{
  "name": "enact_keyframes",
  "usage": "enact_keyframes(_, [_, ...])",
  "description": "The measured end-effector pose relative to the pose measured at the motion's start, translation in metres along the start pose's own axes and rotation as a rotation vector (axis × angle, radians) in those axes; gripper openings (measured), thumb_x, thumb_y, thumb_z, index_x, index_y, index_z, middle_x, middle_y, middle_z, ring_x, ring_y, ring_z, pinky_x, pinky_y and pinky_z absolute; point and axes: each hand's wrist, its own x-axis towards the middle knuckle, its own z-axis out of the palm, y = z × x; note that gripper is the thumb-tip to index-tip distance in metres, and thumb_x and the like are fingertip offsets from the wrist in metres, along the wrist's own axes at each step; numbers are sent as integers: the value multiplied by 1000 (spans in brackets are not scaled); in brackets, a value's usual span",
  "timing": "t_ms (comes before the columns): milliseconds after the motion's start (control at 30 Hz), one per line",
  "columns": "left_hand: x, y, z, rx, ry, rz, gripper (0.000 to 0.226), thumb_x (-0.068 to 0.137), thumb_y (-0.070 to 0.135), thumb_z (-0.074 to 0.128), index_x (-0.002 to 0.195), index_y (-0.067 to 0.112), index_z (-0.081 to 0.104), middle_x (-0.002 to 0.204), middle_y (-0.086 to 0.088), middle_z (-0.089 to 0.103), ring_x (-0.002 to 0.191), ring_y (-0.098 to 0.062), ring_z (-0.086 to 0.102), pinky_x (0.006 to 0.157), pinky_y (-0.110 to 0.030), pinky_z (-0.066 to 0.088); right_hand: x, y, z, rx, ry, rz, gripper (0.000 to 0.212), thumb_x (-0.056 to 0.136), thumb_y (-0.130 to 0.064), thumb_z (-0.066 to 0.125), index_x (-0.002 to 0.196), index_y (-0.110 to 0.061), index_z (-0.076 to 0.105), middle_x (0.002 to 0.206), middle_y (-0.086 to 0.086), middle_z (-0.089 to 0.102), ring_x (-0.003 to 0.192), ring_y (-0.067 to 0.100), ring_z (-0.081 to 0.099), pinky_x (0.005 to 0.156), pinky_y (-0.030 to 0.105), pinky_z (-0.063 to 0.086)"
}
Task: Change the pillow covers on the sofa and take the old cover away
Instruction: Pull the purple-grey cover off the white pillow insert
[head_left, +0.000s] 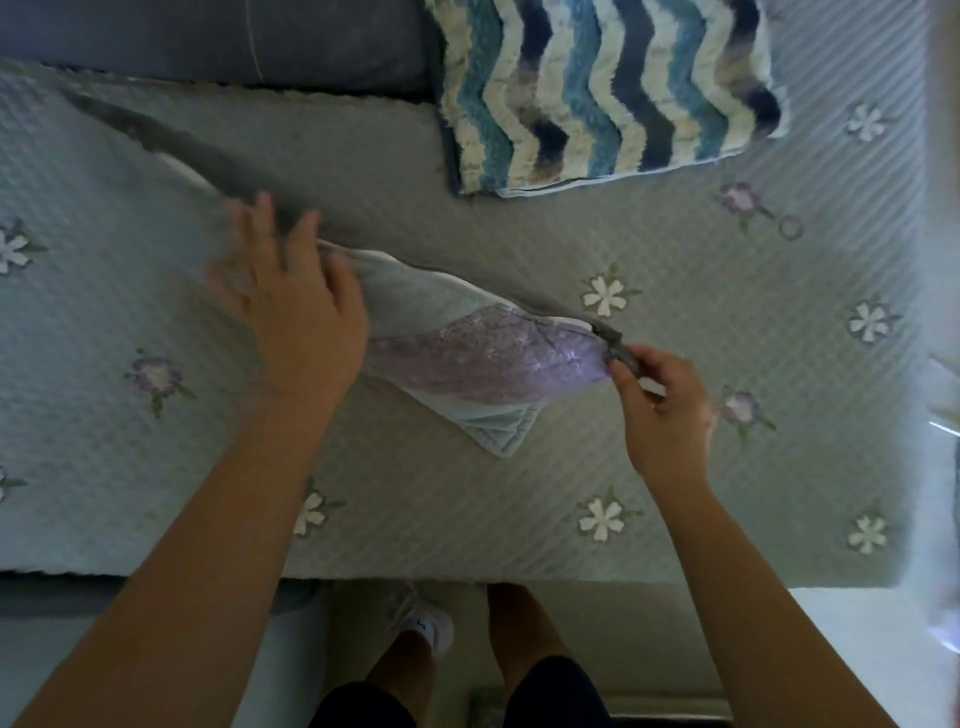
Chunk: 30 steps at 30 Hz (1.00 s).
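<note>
A large pillow in a pale quilted flowered cover (104, 312) lies on the left of the sofa seat, its grey-trimmed edge running diagonally. The cover's open end is folded back, and the purple inner pillow (483, 358) shows there. My left hand (291, 312), blurred, lies on the cover at the opening, fingers over the grey edge and thumb on the folded flap. My right hand (660, 400) pinches the grey corner of the cover (615, 348) between thumb and fingers. A second pillow with a fluffy blue and white zigzag cover (597, 88) leans at the back.
The sofa seat (727, 467) wears a quilted cover of the same flower pattern. A dark grey backrest cushion (208, 41) is at the back left. The seat's front edge is near my legs, and my white shoe (421, 623) stands on the pale floor.
</note>
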Motion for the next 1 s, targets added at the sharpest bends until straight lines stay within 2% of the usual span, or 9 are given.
enact_keyframes(67, [-15,38,4,-189,-75,295,35,98,27,49,127,9,58,147,-17,43,143,-34,31,114,-58,24,-2,-2,-2,10,-20,-100,18,91,-16,70,109,-13,70,104,-1,60,89,-10,57,76,5,46])
enact_keyframes(133, [-36,76,8,-368,-232,488,33,98,25,52,124,6,61,142,-16,49,140,-32,35,111,-53,32,-5,-2,-4,47,-48,-145,18,92,-12,68,110,-8,69,105,0,58,92,-12,57,82,7,47])
enact_keyframes(200, [-56,103,13,-390,-372,579,34,99,29,52,127,12,60,140,-8,53,140,-26,37,113,-52,28,-3,-3,-7,70,-83,-187,18,93,-14,67,110,-7,68,104,2,59,93,-9,58,85,11,48])
enact_keyframes(267, [-70,114,21,-334,-430,612,35,100,35,47,129,19,60,132,-1,59,133,-21,45,115,-55,21,-1,0,-11,71,-142,-212,19,92,-15,68,109,-7,68,103,3,60,90,-7,58,85,11,49])
enact_keyframes(400, [-77,110,37,-150,-370,618,32,96,46,53,118,29,68,102,2,61,103,-22,58,107,-51,27,0,6,-14,91,-223,-55,26,81,-21,81,104,-19,70,101,-4,62,87,-2,61,80,12,52])
enact_keyframes(533, [-87,107,43,-141,-331,565,32,83,57,67,103,33,75,92,3,60,94,-22,58,97,-46,28,-5,10,-10,190,-232,120,35,76,-22,85,108,-20,71,104,-2,66,93,7,65,84,25,56])
enact_keyframes(700, [-93,119,46,-170,-352,409,24,73,49,74,92,35,74,91,5,57,93,-21,55,99,-46,28,-15,14,-6,187,-202,71,33,78,-21,83,109,-15,72,101,-1,63,91,12,66,87,35,56])
enact_keyframes(867, [-99,127,44,-292,-308,307,15,77,42,74,88,31,75,93,5,62,97,-21,59,105,-49,28,-13,13,-9,203,-239,79,28,84,-28,78,108,-27,65,108,-6,62,100,8,62,88,36,55])
enact_keyframes(1000, [-102,121,41,-414,-282,289,15,86,34,71,93,23,77,97,5,67,99,-18,62,115,-45,21,-9,15,-6,160,-287,4,46,85,-35,75,128,-30,58,116,-9,60,104,4,59,85,30,56])
